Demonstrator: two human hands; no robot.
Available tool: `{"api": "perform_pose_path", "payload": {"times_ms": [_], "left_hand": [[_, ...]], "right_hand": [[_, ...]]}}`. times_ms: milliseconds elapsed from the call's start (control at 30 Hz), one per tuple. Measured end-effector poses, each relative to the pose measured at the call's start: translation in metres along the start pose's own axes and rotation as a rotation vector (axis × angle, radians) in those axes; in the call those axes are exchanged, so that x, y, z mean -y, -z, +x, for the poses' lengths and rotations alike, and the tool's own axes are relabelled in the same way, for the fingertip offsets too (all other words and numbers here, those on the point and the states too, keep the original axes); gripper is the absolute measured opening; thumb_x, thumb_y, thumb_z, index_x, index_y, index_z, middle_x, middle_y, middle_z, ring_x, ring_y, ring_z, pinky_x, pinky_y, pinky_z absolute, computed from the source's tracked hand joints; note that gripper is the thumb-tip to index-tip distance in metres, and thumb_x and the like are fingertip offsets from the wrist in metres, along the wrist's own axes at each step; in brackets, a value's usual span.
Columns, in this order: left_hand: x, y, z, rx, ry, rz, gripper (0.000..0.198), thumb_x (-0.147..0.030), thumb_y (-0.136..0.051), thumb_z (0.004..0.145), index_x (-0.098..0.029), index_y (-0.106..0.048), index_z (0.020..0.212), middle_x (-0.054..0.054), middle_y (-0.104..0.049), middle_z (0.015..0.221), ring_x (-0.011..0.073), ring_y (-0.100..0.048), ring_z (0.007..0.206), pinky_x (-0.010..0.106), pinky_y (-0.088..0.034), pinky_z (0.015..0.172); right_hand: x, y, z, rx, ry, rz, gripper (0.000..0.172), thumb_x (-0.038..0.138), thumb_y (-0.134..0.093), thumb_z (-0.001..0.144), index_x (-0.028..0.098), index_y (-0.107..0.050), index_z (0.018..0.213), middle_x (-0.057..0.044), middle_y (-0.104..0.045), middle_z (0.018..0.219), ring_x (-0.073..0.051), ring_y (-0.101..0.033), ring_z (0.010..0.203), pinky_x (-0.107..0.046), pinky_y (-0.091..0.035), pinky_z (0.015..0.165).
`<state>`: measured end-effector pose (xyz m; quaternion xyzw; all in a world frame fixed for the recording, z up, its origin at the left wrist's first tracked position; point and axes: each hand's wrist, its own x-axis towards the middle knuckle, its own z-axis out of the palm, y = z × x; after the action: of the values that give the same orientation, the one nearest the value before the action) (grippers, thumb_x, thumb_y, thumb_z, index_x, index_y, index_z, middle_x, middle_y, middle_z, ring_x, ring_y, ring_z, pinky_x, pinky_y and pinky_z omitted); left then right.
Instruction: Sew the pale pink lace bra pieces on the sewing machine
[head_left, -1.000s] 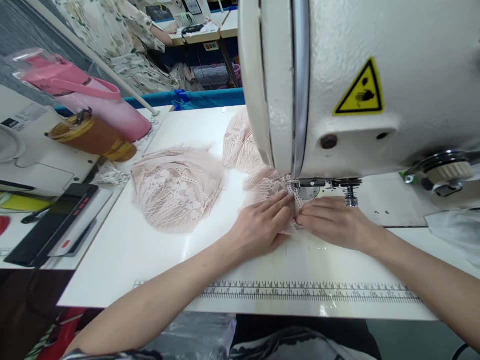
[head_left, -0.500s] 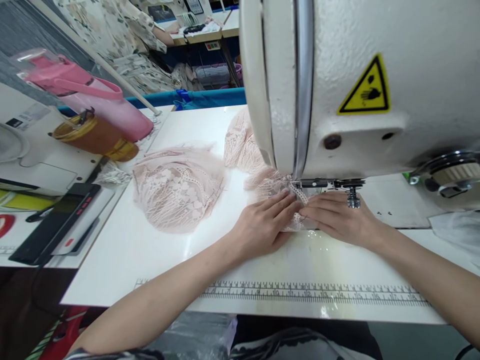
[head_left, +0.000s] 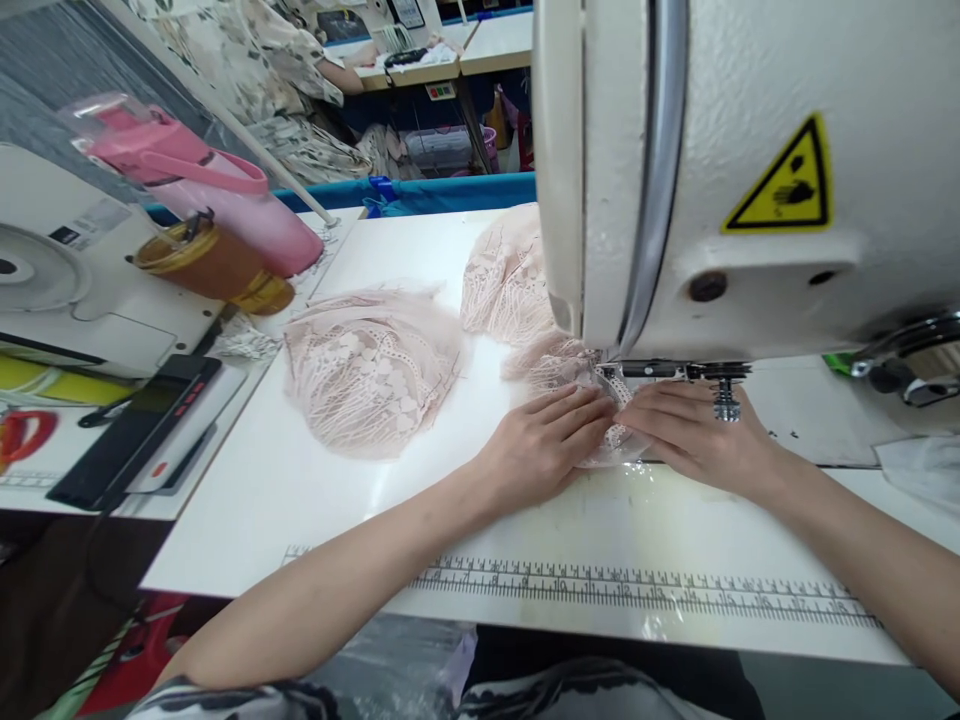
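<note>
White bench [head_left: 300,500], two hands on pink lace [head_left: 551,365]

Along the near edge of the bench we see printed ruler marks [head_left: 600,590], and beyond the far side, a co-worker's patterned sleeve [head_left: 289,60]. The sewing machine [head_left: 735,180] fills the upper right, with a yellow warning sign [head_left: 787,185] on it. The pink lace lies bunched at the lower left end of the machine's head. On it we see the left hand [head_left: 547,440], its fingers close together and laid nearly flat. The right hand [head_left: 694,430] meets the lace from the other side, fingers also together; we cannot tell whether either hand pinches the cloth. Left of the hands we see a second lace piece [head_left: 375,370], and behind them a third lace piece [head_left: 506,275], partly hidden by the machine. Farther left, a pink bottle [head_left: 232,215] is just beside an amber cup [head_left: 214,265].
</note>
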<state>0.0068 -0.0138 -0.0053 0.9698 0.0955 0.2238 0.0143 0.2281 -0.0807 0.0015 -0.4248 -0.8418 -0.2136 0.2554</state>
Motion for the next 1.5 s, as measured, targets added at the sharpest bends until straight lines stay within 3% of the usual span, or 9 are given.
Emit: {"api": "perform_pose_path", "payload": {"times_ms": [167,467,667,1000,1267,1500], "left_hand": [[0.000,0.005,-0.003,-0.004,-0.014,0.001,0.021,-0.014,-0.043,0.094,-0.010,-0.061,0.104,0.010,-0.066,0.118,0.0175,-0.061,0.115,0.032,-0.052,0.100],[0.002,0.004,-0.005,-0.024,0.056,0.005,0.018,-0.009,-0.045,0.086,-0.011,-0.061,0.094,0.010,-0.068,0.115,0.0194,-0.063,0.111,0.032,-0.056,0.094],[0.004,0.003,-0.005,-0.043,0.086,0.007,0.022,-0.009,-0.045,0.085,-0.010,-0.062,0.098,0.011,-0.067,0.116,0.0217,-0.063,0.111,0.035,-0.057,0.092],[0.006,0.003,-0.005,-0.015,0.121,0.028,0.030,-0.005,-0.044,0.076,-0.010,-0.061,0.100,0.012,-0.065,0.120,0.0226,-0.063,0.112,0.035,-0.057,0.092],[0.004,0.003,-0.001,-0.010,0.139,0.052,0.025,-0.012,-0.048,0.083,-0.009,-0.061,0.104,0.012,-0.065,0.120,0.0210,-0.063,0.111,0.034,-0.054,0.097],[0.004,0.003,-0.001,-0.006,0.137,0.069,0.037,-0.017,-0.046,0.086,-0.005,-0.057,0.120,0.014,-0.064,0.121,0.0234,-0.062,0.112,0.039,-0.054,0.097]], "right_hand": [[0.007,-0.002,0.002,0.067,0.073,0.113,0.018,0.012,-0.050,0.090,0.022,-0.065,0.091,0.004,-0.072,0.087,-0.008,-0.063,0.082,-0.023,-0.050,0.073],[0.018,-0.011,-0.008,0.168,-0.019,0.122,0.028,0.008,-0.050,0.089,0.025,-0.067,0.103,0.003,-0.071,0.100,-0.011,-0.063,0.094,-0.027,-0.054,0.081],[0.019,-0.012,-0.006,0.183,-0.065,0.137,0.029,0.007,-0.048,0.090,0.024,-0.069,0.099,0.000,-0.072,0.100,-0.013,-0.063,0.096,-0.027,-0.053,0.081],[0.013,-0.022,-0.012,0.212,-0.051,0.109,0.035,0.007,-0.042,0.090,0.025,-0.065,0.109,0.000,-0.071,0.104,-0.013,-0.063,0.096,-0.031,-0.054,0.086],[0.009,-0.024,-0.011,0.196,-0.050,0.108,0.030,0.010,-0.044,0.091,0.023,-0.065,0.107,-0.001,-0.071,0.107,-0.014,-0.064,0.099,-0.032,-0.053,0.091],[0.009,-0.021,-0.008,0.105,-0.032,0.036,0.023,0.006,-0.052,0.087,0.017,-0.066,0.102,0.000,-0.071,0.109,-0.014,-0.064,0.100,-0.030,-0.053,0.087]]}}
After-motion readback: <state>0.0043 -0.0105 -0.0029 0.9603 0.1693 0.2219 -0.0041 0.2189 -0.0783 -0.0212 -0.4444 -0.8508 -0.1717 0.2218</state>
